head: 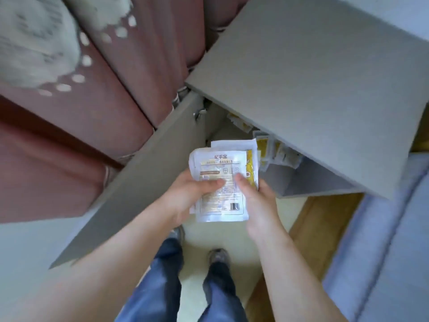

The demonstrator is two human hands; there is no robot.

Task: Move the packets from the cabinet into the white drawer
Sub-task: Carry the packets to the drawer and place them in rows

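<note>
I've got both grips, left hand [192, 194] and right hand [257, 201], pinching the packets [220, 182] just outside the cabinet [313, 89], and I reckon that slick, uneven stack could fan out and slip free.

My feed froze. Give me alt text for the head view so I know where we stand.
The left hand and right hand together hold a stack of white packets in front of the open grey cabinet. Inside it, behind the stack, stand other packets with yellow markings.
</note>
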